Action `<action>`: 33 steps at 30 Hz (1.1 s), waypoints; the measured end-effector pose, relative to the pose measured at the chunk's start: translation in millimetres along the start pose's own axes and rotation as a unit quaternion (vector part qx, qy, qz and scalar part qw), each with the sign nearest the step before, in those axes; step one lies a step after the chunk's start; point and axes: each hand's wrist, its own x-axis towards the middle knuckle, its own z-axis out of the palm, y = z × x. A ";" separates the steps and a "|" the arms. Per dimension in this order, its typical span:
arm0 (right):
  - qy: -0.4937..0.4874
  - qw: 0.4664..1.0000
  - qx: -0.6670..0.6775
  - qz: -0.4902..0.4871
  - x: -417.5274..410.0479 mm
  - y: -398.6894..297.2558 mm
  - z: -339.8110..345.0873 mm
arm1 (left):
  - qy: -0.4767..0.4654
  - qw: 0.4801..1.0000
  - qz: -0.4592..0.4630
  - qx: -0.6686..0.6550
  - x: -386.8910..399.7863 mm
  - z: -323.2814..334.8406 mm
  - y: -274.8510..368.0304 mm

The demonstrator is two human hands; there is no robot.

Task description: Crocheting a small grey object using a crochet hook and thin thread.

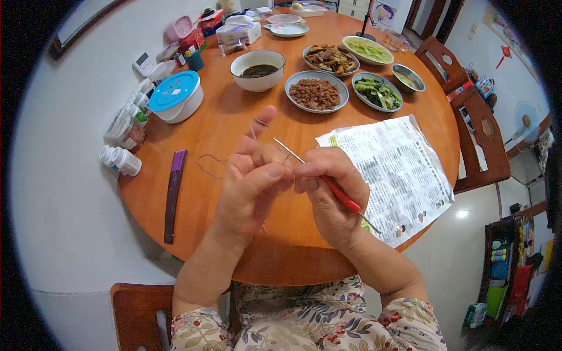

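Observation:
My right hand [336, 193] grips a crochet hook [341, 195] with a red handle; its slim metal tip points up and left. Beside it, my left hand [254, 180] pinches a thin strand of yarn [285, 159] between thumb and fingers. The raised index finger has the strand around it. A loose loop of dark thread [210, 166] lies on the wooden table left of the hands. The hook's tip is close to the pinched strand; whether it passes through a loop is too blurred to tell.
A printed paper sheet [395, 175] lies at the right. Several dishes of food, including minced meat [315, 94], stand beyond the hands. A folded purple fan [175, 196], a blue-lidded container [174, 90] and white bottles [120, 160] are at the left.

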 end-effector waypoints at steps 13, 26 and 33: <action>-0.011 0.992 0.088 0.095 3.4 -9.4 -0.9 | -0.009 0.903 0.236 0.358 -3.2 -2.0 1.7; 0.017 0.994 0.013 0.111 3.0 -9.3 -2.0 | 0.002 0.857 0.276 0.436 -6.0 -4.5 -1.9; -0.036 0.991 -0.131 -0.006 7.4 -10.2 -10.8 | 0.004 0.890 0.220 0.398 -4.8 -5.0 -2.7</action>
